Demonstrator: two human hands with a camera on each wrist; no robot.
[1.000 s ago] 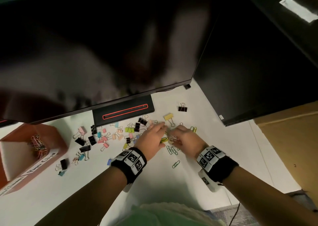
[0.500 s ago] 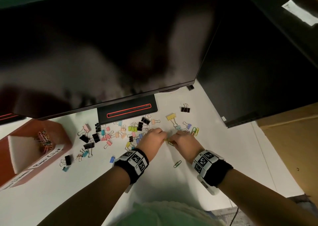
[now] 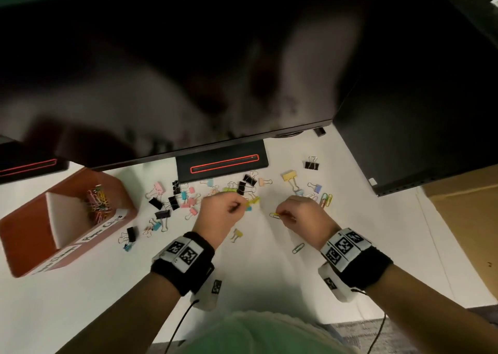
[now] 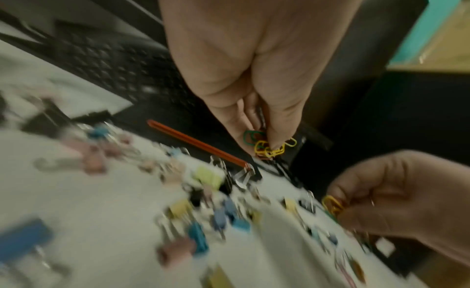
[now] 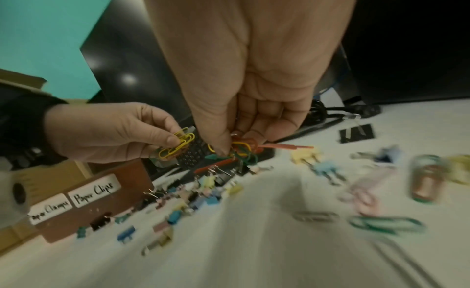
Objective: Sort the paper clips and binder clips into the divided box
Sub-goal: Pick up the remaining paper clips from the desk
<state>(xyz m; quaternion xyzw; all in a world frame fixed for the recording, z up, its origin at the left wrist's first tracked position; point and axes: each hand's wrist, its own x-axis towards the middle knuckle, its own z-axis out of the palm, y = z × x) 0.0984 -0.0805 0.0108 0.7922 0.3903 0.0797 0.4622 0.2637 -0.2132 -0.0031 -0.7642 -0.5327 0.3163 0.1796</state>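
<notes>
Desk [image 3: 80, 299] was white, box [image 3: 32, 245] red-brown with white labels [image 5: 94, 190]. My wristbands [image 3: 186, 256] were black with black-white markers; binder clips [image 3: 175, 202] black and pastel.

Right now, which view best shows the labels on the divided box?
The right wrist view: the labels face it, legibly reading "Paper Clamps" and "Paper Clips". The head view shows the labels foreshortened on the divided box, barely readable. The left wrist view misses them.

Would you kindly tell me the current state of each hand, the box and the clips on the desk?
left hand: raised, pinching a bunch of paper clips.
right hand: raised, pinching a second bunch of paper clips.
divided box: open; far compartment holds paper clips, near one looks empty.
binder clips: scattered loose on the desk.
green paper clip: lying loose near the right wrist.
</notes>
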